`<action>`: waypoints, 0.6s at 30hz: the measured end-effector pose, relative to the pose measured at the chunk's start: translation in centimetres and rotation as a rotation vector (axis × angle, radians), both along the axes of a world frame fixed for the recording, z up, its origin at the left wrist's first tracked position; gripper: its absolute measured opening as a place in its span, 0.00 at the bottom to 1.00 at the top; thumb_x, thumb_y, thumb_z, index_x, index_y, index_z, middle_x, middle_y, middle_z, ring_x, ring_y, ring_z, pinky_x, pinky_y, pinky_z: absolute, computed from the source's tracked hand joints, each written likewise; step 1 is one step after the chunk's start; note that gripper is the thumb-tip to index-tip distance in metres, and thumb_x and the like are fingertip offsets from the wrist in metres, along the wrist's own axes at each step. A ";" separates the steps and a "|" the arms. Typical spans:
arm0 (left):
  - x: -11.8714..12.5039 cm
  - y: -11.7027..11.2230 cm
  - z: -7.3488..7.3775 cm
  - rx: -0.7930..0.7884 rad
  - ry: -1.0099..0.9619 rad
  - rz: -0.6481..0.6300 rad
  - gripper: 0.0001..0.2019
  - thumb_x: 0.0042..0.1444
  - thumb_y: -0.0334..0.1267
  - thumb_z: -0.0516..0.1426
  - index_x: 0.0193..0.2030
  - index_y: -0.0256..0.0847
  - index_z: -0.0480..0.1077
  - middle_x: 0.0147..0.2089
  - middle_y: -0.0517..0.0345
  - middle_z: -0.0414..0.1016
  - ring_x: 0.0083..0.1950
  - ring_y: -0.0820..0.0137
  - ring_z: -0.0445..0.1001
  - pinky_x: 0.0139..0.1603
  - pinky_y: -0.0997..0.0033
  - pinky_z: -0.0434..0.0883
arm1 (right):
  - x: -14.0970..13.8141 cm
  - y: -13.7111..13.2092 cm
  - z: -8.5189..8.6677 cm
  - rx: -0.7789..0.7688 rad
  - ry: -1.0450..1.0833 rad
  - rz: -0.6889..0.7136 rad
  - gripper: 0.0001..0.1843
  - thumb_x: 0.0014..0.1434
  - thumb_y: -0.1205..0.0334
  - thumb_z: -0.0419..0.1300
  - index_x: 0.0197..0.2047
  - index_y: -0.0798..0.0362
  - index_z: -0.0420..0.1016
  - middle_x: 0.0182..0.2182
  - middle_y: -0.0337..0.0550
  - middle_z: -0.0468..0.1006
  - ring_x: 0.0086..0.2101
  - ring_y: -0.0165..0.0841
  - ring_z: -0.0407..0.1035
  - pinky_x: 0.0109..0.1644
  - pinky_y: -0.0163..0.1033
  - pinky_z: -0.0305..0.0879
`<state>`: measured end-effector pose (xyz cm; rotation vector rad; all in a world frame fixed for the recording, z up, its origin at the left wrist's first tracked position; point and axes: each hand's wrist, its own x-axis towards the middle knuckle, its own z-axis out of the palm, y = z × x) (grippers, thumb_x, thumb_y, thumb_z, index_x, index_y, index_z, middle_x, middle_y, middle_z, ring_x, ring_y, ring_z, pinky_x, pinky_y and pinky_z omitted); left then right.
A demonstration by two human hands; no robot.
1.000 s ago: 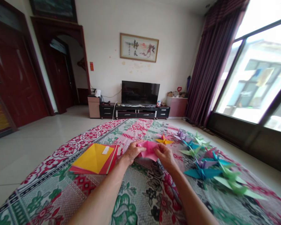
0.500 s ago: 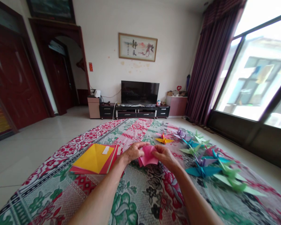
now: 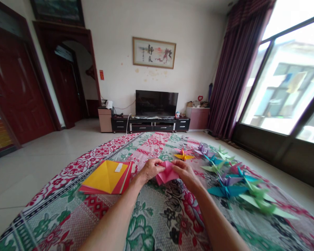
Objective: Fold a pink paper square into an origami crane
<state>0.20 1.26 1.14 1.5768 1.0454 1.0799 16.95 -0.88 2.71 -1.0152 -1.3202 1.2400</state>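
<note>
A partly folded sheet of pink origami paper (image 3: 167, 174) is held up between both hands, over the middle of the patterned cloth. My left hand (image 3: 152, 170) pinches its left upper edge, thumb in front. On the opposite edge, my right hand (image 3: 183, 171) grips the paper between thumb and fingers. Creases run down the sheet and its lower corners stick out below the hands. To the left lies a stack of square paper (image 3: 104, 177), yellow on top with a small white label and red sheets beneath. The fingers behind the pink paper are partly hidden.
Several folded paper cranes in blue (image 3: 227, 190), green (image 3: 261, 198) and purple spread over the right side of the cloth (image 3: 138, 226). A yellow-orange crane (image 3: 183, 155) sits just beyond my right hand. A television (image 3: 157, 103) stands on a low cabinet against the far wall.
The pink paper has been drawn in and bent along its creases, looking narrower at the top. Both thumbs have shifted slightly inward on it.
</note>
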 end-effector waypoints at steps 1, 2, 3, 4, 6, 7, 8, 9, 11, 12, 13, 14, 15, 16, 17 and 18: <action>-0.1 0.2 -0.2 0.025 0.019 0.043 0.14 0.43 0.39 0.57 0.36 0.34 0.73 0.23 0.62 0.68 0.22 0.78 0.61 0.23 0.79 0.59 | 0.0 0.1 0.0 -0.003 -0.014 0.007 0.14 0.41 0.57 0.62 0.31 0.57 0.69 0.22 0.36 0.70 0.21 0.25 0.61 0.24 0.30 0.55; -0.1 0.4 -0.3 0.054 0.044 0.082 0.14 0.43 0.39 0.57 0.36 0.34 0.73 0.23 0.62 0.68 0.22 0.78 0.61 0.23 0.79 0.59 | 0.1 0.1 0.0 -0.004 -0.030 0.013 0.14 0.40 0.58 0.62 0.30 0.57 0.70 0.22 0.36 0.70 0.21 0.25 0.61 0.24 0.31 0.54; -0.1 0.5 -0.3 0.087 0.075 0.121 0.14 0.43 0.39 0.57 0.36 0.34 0.73 0.22 0.62 0.68 0.22 0.77 0.61 0.23 0.79 0.59 | 0.1 0.2 -0.1 -0.004 -0.048 0.015 0.13 0.40 0.58 0.61 0.30 0.57 0.70 0.21 0.36 0.71 0.21 0.25 0.61 0.23 0.31 0.54; -0.1 0.5 -0.3 0.120 0.109 0.153 0.13 0.44 0.39 0.57 0.36 0.34 0.73 0.22 0.62 0.68 0.22 0.77 0.61 0.23 0.79 0.58 | 0.1 0.3 -0.1 -0.005 -0.069 0.010 0.12 0.40 0.59 0.61 0.30 0.57 0.70 0.21 0.36 0.71 0.20 0.25 0.61 0.23 0.31 0.53; 0.0 0.4 0.0 0.188 0.175 0.208 0.12 0.44 0.38 0.56 0.34 0.35 0.74 0.21 0.63 0.68 0.23 0.77 0.62 0.24 0.78 0.58 | 0.1 0.6 -0.3 -0.006 -0.122 -0.030 0.11 0.40 0.61 0.59 0.29 0.57 0.71 0.20 0.36 0.70 0.20 0.25 0.60 0.22 0.30 0.53; 0.1 0.3 0.3 0.223 0.204 0.232 0.11 0.44 0.38 0.56 0.34 0.36 0.74 0.22 0.62 0.68 0.23 0.76 0.62 0.25 0.78 0.59 | 0.0 0.8 -0.5 -0.009 -0.156 -0.066 0.11 0.40 0.61 0.58 0.29 0.57 0.71 0.19 0.36 0.70 0.19 0.25 0.59 0.21 0.30 0.52; 0.2 0.1 0.6 0.261 0.226 0.256 0.10 0.44 0.37 0.56 0.32 0.36 0.74 0.22 0.62 0.68 0.24 0.76 0.62 0.25 0.78 0.59 | 0.1 1.0 -0.6 -0.011 -0.193 -0.105 0.10 0.41 0.61 0.57 0.28 0.58 0.71 0.18 0.36 0.69 0.18 0.24 0.59 0.20 0.30 0.51; 0.4 -0.1 0.9 0.295 0.242 0.275 0.09 0.44 0.36 0.56 0.31 0.37 0.74 0.22 0.62 0.69 0.25 0.76 0.63 0.26 0.78 0.60 | 0.1 1.2 -0.8 -0.014 -0.227 -0.145 0.10 0.41 0.60 0.57 0.28 0.58 0.72 0.18 0.36 0.68 0.18 0.24 0.58 0.20 0.30 0.50; 0.7 -0.5 1.4 0.353 0.275 0.292 0.07 0.44 0.34 0.55 0.29 0.37 0.73 0.24 0.62 0.70 0.26 0.76 0.64 0.28 0.78 0.61 | 0.1 1.6 -1.3 -0.018 -0.280 -0.200 0.12 0.42 0.58 0.57 0.27 0.58 0.72 0.16 0.36 0.67 0.17 0.24 0.57 0.19 0.30 0.49; 0.9 -0.6 1.6 0.378 0.295 0.302 0.06 0.45 0.34 0.55 0.29 0.37 0.73 0.24 0.61 0.70 0.26 0.75 0.65 0.29 0.78 0.61 | 0.1 1.8 -1.5 -0.018 -0.294 -0.217 0.12 0.42 0.58 0.57 0.27 0.58 0.73 0.16 0.36 0.68 0.17 0.24 0.57 0.18 0.30 0.49; 1.0 -0.7 1.7 0.406 0.311 0.304 0.06 0.44 0.33 0.54 0.28 0.37 0.72 0.25 0.61 0.70 0.27 0.75 0.65 0.29 0.78 0.61 | 0.1 2.0 -1.8 -0.013 -0.303 -0.223 0.13 0.42 0.57 0.57 0.27 0.58 0.73 0.16 0.37 0.69 0.17 0.24 0.58 0.19 0.30 0.49; 1.2 -0.8 1.7 0.432 0.325 0.303 0.06 0.44 0.32 0.54 0.28 0.37 0.72 0.26 0.60 0.71 0.27 0.75 0.65 0.30 0.78 0.61 | 0.1 2.2 -2.0 -0.003 -0.309 -0.228 0.13 0.42 0.57 0.57 0.27 0.58 0.74 0.17 0.37 0.70 0.17 0.25 0.59 0.19 0.30 0.50; 1.3 -0.8 1.7 0.458 0.335 0.299 0.06 0.44 0.31 0.54 0.28 0.37 0.72 0.26 0.60 0.71 0.28 0.75 0.66 0.30 0.78 0.62 | 0.1 2.3 -2.3 0.006 -0.318 -0.236 0.13 0.41 0.57 0.57 0.26 0.57 0.74 0.17 0.37 0.70 0.17 0.26 0.60 0.19 0.30 0.50; 1.4 -0.8 1.6 0.480 0.342 0.295 0.06 0.44 0.31 0.54 0.28 0.37 0.72 0.27 0.60 0.72 0.28 0.75 0.66 0.31 0.78 0.62 | 0.0 2.5 -2.5 0.018 -0.333 -0.250 0.12 0.41 0.57 0.57 0.26 0.57 0.74 0.16 0.37 0.71 0.18 0.26 0.60 0.19 0.30 0.51; 1.5 -0.8 1.6 0.497 0.348 0.292 0.06 0.44 0.30 0.54 0.28 0.37 0.72 0.27 0.59 0.72 0.28 0.75 0.66 0.31 0.78 0.62 | 0.0 2.6 -2.7 0.031 -0.354 -0.272 0.11 0.41 0.58 0.57 0.25 0.56 0.74 0.16 0.37 0.71 0.18 0.27 0.61 0.19 0.30 0.51; 1.6 -0.8 1.5 0.510 0.354 0.293 0.05 0.45 0.30 0.54 0.28 0.37 0.72 0.27 0.59 0.72 0.28 0.75 0.66 0.32 0.77 0.62 | -0.1 2.7 -2.8 0.045 -0.384 -0.300 0.10 0.40 0.59 0.56 0.24 0.56 0.74 0.15 0.36 0.71 0.18 0.27 0.62 0.20 0.30 0.51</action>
